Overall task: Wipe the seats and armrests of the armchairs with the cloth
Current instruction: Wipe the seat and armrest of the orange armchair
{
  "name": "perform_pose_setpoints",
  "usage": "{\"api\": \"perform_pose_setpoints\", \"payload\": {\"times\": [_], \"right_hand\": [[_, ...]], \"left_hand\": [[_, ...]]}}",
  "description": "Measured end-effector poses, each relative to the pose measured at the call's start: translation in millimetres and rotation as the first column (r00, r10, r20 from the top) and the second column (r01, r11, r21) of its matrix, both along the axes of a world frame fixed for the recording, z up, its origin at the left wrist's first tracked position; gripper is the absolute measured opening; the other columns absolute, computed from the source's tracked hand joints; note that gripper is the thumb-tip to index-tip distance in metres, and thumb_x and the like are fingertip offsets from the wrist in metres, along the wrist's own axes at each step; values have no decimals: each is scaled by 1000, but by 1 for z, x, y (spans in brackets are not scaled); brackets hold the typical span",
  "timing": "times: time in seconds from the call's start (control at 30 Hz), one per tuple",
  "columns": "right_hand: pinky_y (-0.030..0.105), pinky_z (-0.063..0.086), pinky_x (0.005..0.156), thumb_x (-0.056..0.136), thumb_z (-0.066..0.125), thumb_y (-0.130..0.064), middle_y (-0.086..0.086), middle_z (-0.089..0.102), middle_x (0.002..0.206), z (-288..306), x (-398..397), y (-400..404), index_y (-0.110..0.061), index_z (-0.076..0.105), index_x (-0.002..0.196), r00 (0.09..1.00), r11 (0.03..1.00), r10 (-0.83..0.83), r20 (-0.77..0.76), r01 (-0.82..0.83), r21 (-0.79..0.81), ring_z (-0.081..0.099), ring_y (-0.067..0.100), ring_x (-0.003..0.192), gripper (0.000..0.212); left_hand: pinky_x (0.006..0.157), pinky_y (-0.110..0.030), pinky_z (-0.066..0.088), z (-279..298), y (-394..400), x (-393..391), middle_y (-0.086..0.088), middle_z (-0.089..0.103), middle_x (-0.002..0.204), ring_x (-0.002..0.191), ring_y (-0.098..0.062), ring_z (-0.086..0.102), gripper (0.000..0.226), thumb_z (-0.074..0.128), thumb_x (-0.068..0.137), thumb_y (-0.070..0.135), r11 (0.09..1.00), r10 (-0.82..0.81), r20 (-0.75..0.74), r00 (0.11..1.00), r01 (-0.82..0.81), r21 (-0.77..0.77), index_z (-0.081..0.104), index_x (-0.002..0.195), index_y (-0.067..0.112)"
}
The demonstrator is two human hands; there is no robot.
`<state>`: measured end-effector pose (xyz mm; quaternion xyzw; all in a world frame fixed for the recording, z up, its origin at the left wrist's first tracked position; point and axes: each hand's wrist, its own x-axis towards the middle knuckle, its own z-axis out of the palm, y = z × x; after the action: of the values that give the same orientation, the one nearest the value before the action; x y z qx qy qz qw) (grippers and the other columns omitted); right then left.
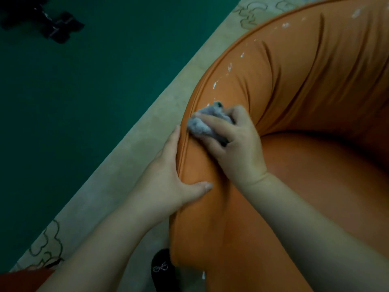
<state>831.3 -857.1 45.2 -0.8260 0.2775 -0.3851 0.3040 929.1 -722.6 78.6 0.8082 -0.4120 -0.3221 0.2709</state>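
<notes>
The armrest (210,218) of the orange armchair (315,91) curved beside the beige carpet border (126,154), with white specks (214,85) along its piped outer edge beyond the hands and open green carpet (73,102) further out. The right hand (235,148) gripped the bunched grey cloth (202,125), fingers curled over it, on the armrest top. Just behind it the left hand (168,186) clasped the armrest, fingers down the outer side and thumb across the top.

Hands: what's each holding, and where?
Right hand grips the bunched grey cloth from above, on the armrest. Left hand clasps the armrest's outer edge.
</notes>
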Motion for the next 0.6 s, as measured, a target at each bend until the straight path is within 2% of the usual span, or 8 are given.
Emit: {"api": "perform_pose_setpoints", "payload": {"times": [0.07, 0.13, 0.17, 0.27, 0.3, 0.37, 0.43, 0.6], "right_hand": [[28, 48, 79, 81, 74, -21, 9, 49, 95, -5, -4, -2, -17, 71, 112, 990, 987, -142, -3, 141, 73, 54, 21, 88, 32], [15, 43, 80, 82, 73, -24, 5, 47, 96, -4, 1, 2, -18, 71, 112, 976, 971, -216, 30, 212, 113, 52, 15, 89, 31], [15, 43, 80, 82, 72, -25, 4, 47, 96, -1, 7, 7, -19, 71, 111, 977, 973, -211, 14, 209, 94, 52, 15, 89, 30], [28, 46, 77, 80, 74, -25, 8, 49, 94, 3, 21, 14, -20, 71, 111, 977, 980, -198, -83, 199, 1, 54, 22, 88, 31], [27, 46, 77, 80, 74, -25, 8, 50, 94, 5, 21, 11, -20, 71, 111, 962, 963, -259, -90, 264, 52, 54, 20, 88, 31], [13, 42, 78, 81, 74, -26, 4, 49, 95, 8, 16, 10, -22, 71, 112, 927, 905, -370, -69, 376, 200, 52, 9, 87, 32], [3, 36, 76, 80, 74, -27, 0, 48, 93, 11, 14, 21, -26, 70, 110, 929, 901, -358, -93, 370, 226, 48, 0, 81, 31], [4, 35, 76, 77, 76, -21, -9, 45, 89, 14, 8, 47, -31, 70, 107, 953, 910, -267, -146, 299, 287, 48, -6, 84, 32]], "left_hand": [[108, -37, 42, -1, -4, 16, 19, 24, 156, 134, -7, 39, 126, 81, 56, 57, 998, -40, -21, 999, 41, 42, -5, 148, 50], [106, -34, 43, 0, -9, 28, 20, 23, 156, 133, -7, 40, 128, 81, 56, 58, 996, -76, -34, 997, 77, 50, -5, 149, 48], [106, -33, 43, 0, -13, 32, 19, 25, 155, 132, -7, 42, 128, 82, 56, 56, 993, -107, -37, 994, 109, 40, -3, 150, 46], [108, -31, 40, -2, -21, 38, 10, 33, 154, 131, -11, 44, 129, 81, 55, 53, 983, -183, -9, 983, 183, 9, -3, 152, 40], [108, -29, 38, -3, -23, 38, 7, 31, 155, 133, -12, 42, 131, 82, 56, 51, 980, -198, -6, 980, 198, 11, -7, 152, 38], [109, -28, 35, -6, -24, 38, 5, 24, 157, 137, -14, 37, 134, 84, 60, 48, 975, -223, -5, 975, 223, 12, -13, 151, 36], [110, -28, 34, -8, -25, 40, 2, 22, 158, 139, -16, 35, 135, 86, 61, 45, 968, -249, -5, 968, 249, 10, -13, 152, 32], [105, -29, 40, -9, -27, 44, -2, 28, 156, 136, -21, 39, 135, 87, 60, 44, 965, -263, -43, 964, 263, -10, -11, 152, 32]]}}
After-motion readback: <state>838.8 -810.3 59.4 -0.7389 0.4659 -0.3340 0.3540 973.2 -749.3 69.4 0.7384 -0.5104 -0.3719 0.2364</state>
